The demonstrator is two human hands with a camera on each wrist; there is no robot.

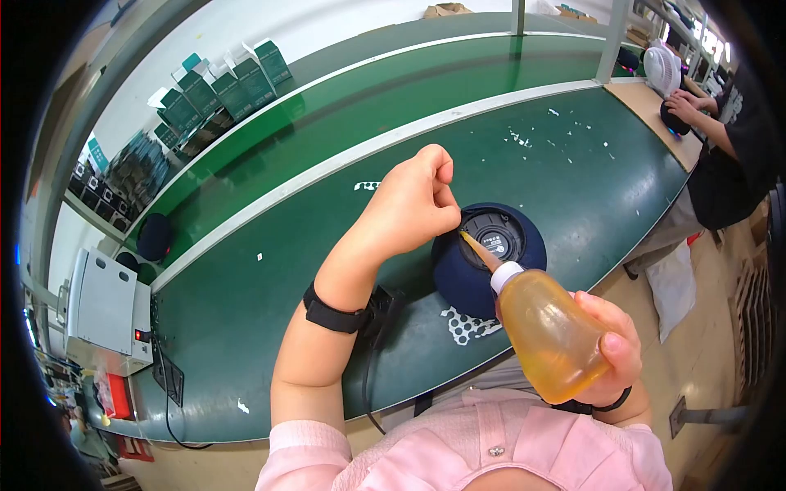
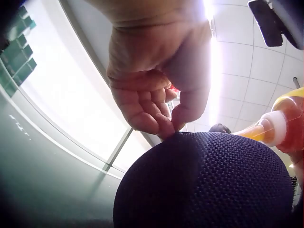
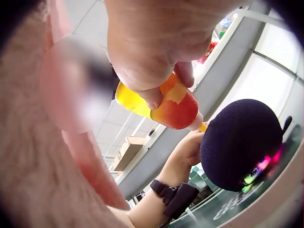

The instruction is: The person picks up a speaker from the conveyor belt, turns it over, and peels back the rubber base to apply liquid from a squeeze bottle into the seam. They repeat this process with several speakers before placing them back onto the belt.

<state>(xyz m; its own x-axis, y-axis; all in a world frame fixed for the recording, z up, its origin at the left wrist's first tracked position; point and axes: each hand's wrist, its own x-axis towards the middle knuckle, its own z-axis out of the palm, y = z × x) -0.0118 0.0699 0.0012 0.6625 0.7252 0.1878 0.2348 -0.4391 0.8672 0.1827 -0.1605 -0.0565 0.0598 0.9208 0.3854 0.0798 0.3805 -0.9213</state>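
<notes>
A round, dark blue fabric-covered speaker (image 1: 458, 282) rests on the green table, its black recessed underside facing up. My left hand (image 1: 413, 200) is at its rim with fingers curled; in the left wrist view the thumb and index fingertips of that hand (image 2: 152, 71) pinch at the fabric edge (image 2: 204, 185). My right hand (image 1: 614, 344) grips a soft bottle of amber liquid (image 1: 553, 331), tilted so that its thin nozzle touches or nearly touches the recess edge beside the left fingertips. Coloured light glows low on the speaker (image 3: 242, 142) in the right wrist view.
White perforated scraps (image 1: 468, 326) lie by the speaker, small white bits farther back. A grey machine (image 1: 106, 307) stands at the left, with a black cable near it. Green boxes (image 1: 196, 92) stand behind the rail. Another person (image 1: 729, 147) works at the far right.
</notes>
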